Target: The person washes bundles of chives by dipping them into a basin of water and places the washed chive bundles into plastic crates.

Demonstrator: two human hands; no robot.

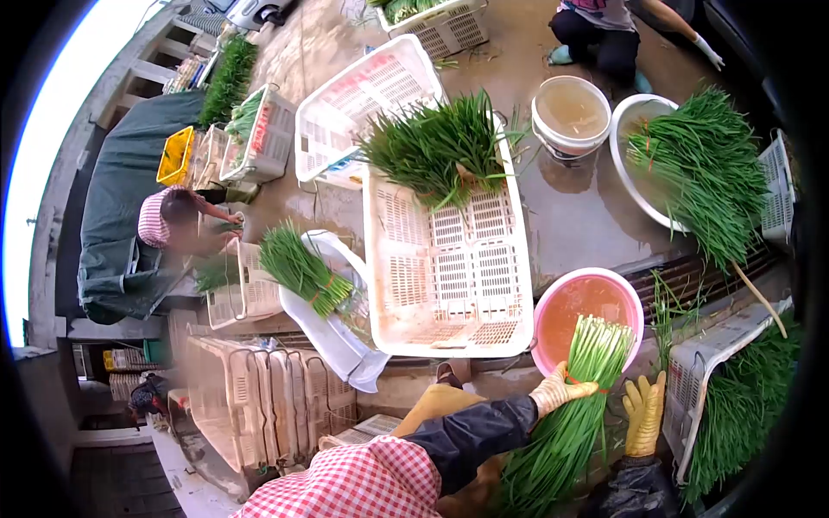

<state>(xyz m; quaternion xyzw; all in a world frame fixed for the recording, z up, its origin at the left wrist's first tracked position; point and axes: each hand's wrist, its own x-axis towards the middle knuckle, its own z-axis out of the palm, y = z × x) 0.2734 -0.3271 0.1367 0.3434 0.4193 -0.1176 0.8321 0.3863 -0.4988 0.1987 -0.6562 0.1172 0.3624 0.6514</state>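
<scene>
My left hand (560,391), in a yellow-and-white glove, is closed around a bundle of garlic chives (566,449) near a red band. The bundle's pale cut ends (600,341) point up over a pink basin (636,298) of reddish-brown water, while its green leaves trail down toward me. Just right of the bundle, my right hand (643,416) is raised in a yellow glove, fingers extended and holding nothing. Beyond the basin stands a large white plastic crate (449,341) with a heap of green chives (440,147) at its far end.
A white bucket (570,108) of murky water and a white tub (628,116) heaped with banded chives (704,173) stand ahead. More chives (747,414) fill a crate at right. Left are a white stool (332,345) bearing a bundle, stacked crates (268,397) and a crouching co-worker (177,216).
</scene>
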